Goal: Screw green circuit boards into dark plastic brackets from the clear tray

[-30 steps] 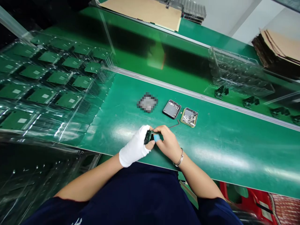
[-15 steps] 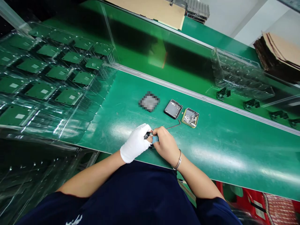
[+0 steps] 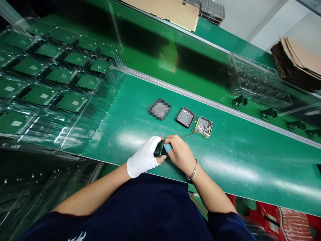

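Note:
My left hand (image 3: 142, 157), in a white glove with bare fingertips, is closed around a small black part with a green circuit board (image 3: 159, 149). It holds the part on edge just above the front of the green bench. My right hand (image 3: 181, 154), bare with blue tape round one finger, pinches the part's right side, and its fingertips partly hide it. Beyond the right hand lies an L-shaped hex key (image 3: 188, 134). Two square dishes stand near it: a black-rimmed one (image 3: 186, 117) and a yellow-rimmed one (image 3: 204, 127), both with small silvery pieces like screws.
Clear plastic trays of green circuit boards (image 3: 36, 94) fill the left side. A blurred-out square item (image 3: 159, 109) lies farther back. Past the metal rail (image 3: 175, 87) stand a clear tray (image 3: 258, 80) and several black parts (image 3: 239, 102). Stacked cardboard (image 3: 298, 62) is at the far right.
The part has been turned in my hands, so its black face and green board edge now show more. My left fingers have spread around it, and my right hand has shifted slightly right.

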Tool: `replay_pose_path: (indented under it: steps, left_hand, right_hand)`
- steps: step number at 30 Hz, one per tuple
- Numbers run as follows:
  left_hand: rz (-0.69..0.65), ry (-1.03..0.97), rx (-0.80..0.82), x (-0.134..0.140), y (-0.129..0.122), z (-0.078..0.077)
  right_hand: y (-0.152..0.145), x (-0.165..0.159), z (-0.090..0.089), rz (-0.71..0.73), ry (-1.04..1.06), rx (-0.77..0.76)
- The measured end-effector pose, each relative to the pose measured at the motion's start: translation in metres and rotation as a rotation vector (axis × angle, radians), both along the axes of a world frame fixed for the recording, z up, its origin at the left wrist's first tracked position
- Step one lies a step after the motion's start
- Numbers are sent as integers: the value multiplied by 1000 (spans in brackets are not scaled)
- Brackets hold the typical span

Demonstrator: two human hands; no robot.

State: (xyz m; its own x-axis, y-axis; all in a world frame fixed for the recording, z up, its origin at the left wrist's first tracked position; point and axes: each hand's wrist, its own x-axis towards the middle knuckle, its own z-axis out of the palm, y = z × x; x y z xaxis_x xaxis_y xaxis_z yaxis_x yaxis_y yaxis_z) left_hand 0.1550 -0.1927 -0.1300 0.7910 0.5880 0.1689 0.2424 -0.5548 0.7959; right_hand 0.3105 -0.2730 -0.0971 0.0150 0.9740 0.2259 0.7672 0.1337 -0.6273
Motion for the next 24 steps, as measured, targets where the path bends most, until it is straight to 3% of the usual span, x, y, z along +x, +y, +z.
replay_pose_path:
  steps: [5,10,20,24]
  left_hand:
    - [13,-12,55,2,-3,2]
    - [101,-55,161,4,-11,-2]
    - [151,-87,-11,-1,-9,-9]
    - [101,-3,-93,-2,2,-6]
  right_hand:
    - [-2,1,0,53,-72,-70]
    - [-4,-3,-8,-68,-59,-53]
    - [-9,9,2,-27,140,-49]
    - [-1,55,15,-205,64,-11]
